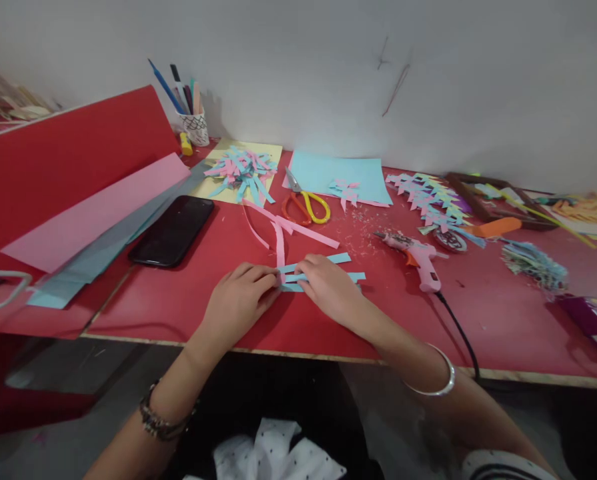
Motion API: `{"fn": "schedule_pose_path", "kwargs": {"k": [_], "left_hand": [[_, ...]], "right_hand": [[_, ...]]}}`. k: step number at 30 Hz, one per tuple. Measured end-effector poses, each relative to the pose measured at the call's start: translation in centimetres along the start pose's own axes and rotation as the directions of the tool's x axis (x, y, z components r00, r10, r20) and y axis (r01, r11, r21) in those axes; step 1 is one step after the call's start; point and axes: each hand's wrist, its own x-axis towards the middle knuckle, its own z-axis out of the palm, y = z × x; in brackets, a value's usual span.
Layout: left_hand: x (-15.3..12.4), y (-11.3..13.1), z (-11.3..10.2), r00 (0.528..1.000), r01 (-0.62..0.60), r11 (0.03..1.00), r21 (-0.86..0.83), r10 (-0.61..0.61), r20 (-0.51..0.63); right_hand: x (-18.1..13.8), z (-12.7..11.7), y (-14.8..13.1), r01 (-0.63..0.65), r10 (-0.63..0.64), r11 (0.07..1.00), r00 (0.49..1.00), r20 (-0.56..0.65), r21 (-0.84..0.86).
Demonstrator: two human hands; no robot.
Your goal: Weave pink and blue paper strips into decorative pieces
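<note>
Blue paper strips (355,277) lie side by side near the table's front edge, crossed by a pink paper strip (280,243) at their left ends. My left hand (243,297) closes its fingertips on that crossing. My right hand (331,287) rests over the middle of the blue strips, its thumb and fingers pinching one of them; part of the strips is hidden beneath it. Just behind the hands lie loose pink strips (311,233). Further back are scissors (305,203) with one red and one yellow handle.
A pink glue gun (415,257) with a black cord lies to the right. On the left are a black phone (173,230) and long paper sheets (98,207). A strip pile (243,167), blue sheets (341,173), a woven paper piece (428,200) and a pen cup (195,127) stand toward the wall.
</note>
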Motion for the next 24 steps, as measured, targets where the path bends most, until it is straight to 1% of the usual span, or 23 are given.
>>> {"fn": "schedule_pose_path", "kwargs": {"k": [4, 5, 7, 9, 11, 14, 16, 19, 24], "left_hand": [[0.0, 0.0, 0.0, 1.0, 0.003, 1.0, 0.012, -0.003, -0.007], [0.0, 0.0, 0.0, 1.0, 0.0, 1.0, 0.015, 0.0, -0.004], [0.0, 0.0, 0.0, 1.0, -0.004, 1.0, 0.014, 0.004, 0.005], [0.0, 0.0, 0.0, 1.0, -0.006, 1.0, 0.013, 0.006, 0.005], [-0.1, 0.0, 0.1, 1.0, -0.007, 1.0, 0.019, 0.007, -0.005], [-0.1, 0.0, 0.2, 1.0, -0.004, 0.999, 0.033, 0.005, -0.013], [-0.2, 0.0, 0.2, 1.0, 0.002, 1.0, 0.031, -0.001, -0.01], [-0.2, 0.0, 0.2, 1.0, 0.005, 1.0, 0.023, -0.005, -0.01], [-0.1, 0.0, 0.2, 1.0, 0.01, 1.0, -0.005, -0.01, -0.007]], "right_hand": [[0.3, 0.2, 0.0, 0.11, -0.126, 0.982, 0.988, -0.094, -0.153], [0.4, 0.3, 0.0, 0.131, -0.151, 0.977, 0.982, -0.112, -0.169], [0.4, 0.3, 0.1, 0.136, -0.158, 0.978, 0.979, -0.133, -0.162], [0.4, 0.4, 0.1, 0.127, -0.139, 0.988, 0.981, -0.137, -0.093], [0.4, 0.5, 0.2, 0.133, -0.127, 0.99, 0.983, -0.134, 0.037], [0.4, 0.6, 0.3, 0.151, -0.12, 0.954, 0.984, -0.132, 0.258], [0.5, 0.7, 0.5, 0.111, -0.071, 0.932, 0.989, -0.126, 0.344], [0.8, 0.8, 0.7, 0.041, -0.003, 0.919, 0.995, -0.099, 0.392], [1.0, 1.0, 1.1, 0.043, -0.012, 0.914, 0.997, -0.08, 0.403]]}}
